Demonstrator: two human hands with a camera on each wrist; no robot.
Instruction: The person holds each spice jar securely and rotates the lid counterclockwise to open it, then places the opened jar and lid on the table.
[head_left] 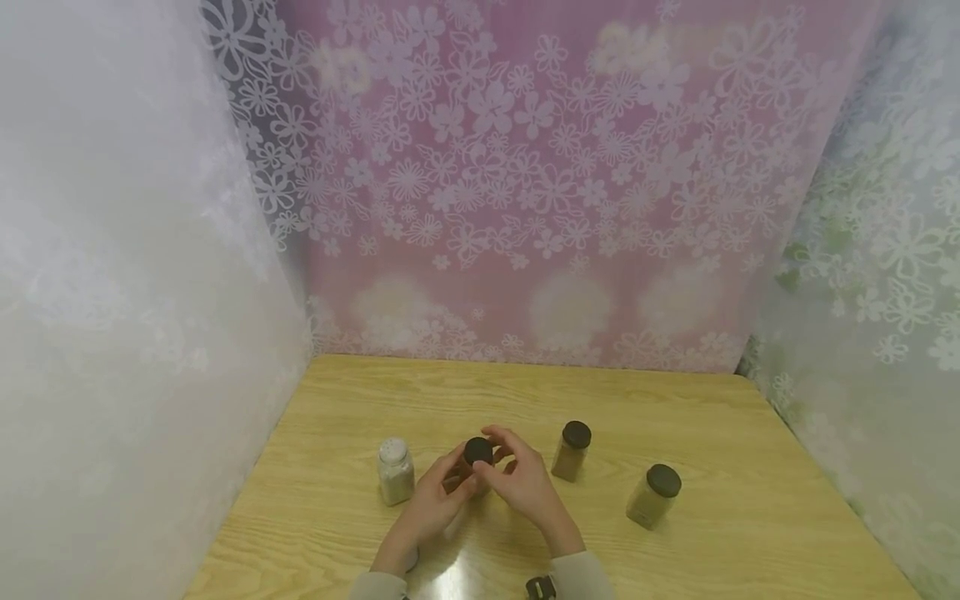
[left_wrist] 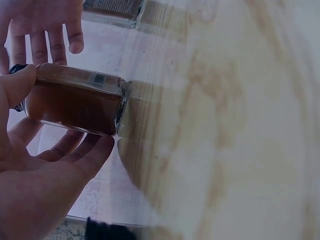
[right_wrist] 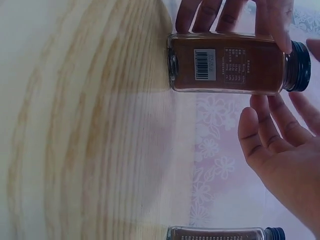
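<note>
A square glass spice jar of reddish-brown powder [right_wrist: 230,65] with a black lid [head_left: 478,451] stands upright between my hands, its base close over the table. My left hand [head_left: 431,507] holds the jar by its sides, fingers along the glass and thumb near the neck, as the left wrist view shows. My right hand [head_left: 528,487] has its thumb and fingers round the black lid from the right. In the right wrist view the right hand's lower fingers [right_wrist: 265,130] stay apart from the glass. A barcode label [right_wrist: 205,65] shows on one side.
Left of the hands stands a shaker of pale contents [head_left: 396,473] with a white perforated top. Two black-lidded jars stand to the right, a brown one [head_left: 570,458] and a greenish one [head_left: 651,500]. A pale round object [head_left: 411,559] is partly hidden under the left wrist.
</note>
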